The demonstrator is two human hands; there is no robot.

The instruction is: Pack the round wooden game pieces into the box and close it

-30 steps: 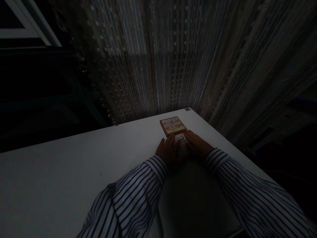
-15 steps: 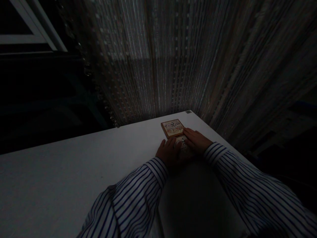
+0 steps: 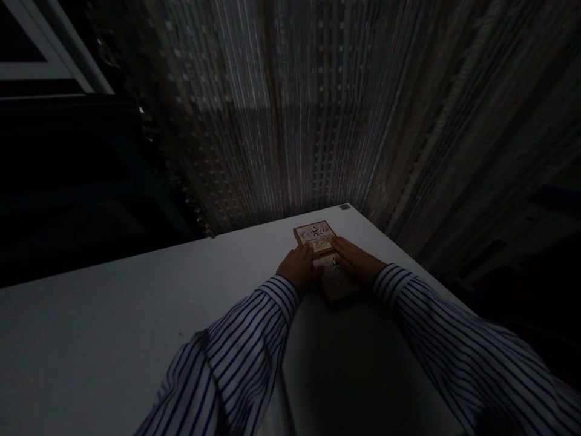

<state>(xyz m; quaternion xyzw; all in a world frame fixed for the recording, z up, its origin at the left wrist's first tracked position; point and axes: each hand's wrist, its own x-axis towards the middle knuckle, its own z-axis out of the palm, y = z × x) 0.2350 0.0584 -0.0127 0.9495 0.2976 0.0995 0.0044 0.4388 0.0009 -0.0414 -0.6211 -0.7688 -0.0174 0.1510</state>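
Two flat square boards with printed pictures lie end to end on the white table (image 3: 113, 315), near its far right corner. The far board (image 3: 315, 235) has a wooden frame. The near board (image 3: 334, 277) lies between my hands. My left hand (image 3: 298, 270) rests at the left edge of the boards, fingers together and reaching to the far board's near corner. My right hand (image 3: 356, 261) lies flat over the right side of the near board, fingers stretched toward the far board. Both arms wear striped sleeves. The scene is very dark.
A curtain of hanging strands (image 3: 318, 109) falls just behind the table's far edge. A small tag (image 3: 345, 207) sits at the far right table corner. A pale window frame (image 3: 49, 60) shows at the upper left. The right of the table drops into darkness.
Both hands have shifted forward along the boards toward the far framed one; the left hand has moved off the near board's top to its left edge, uncovering more of that board.
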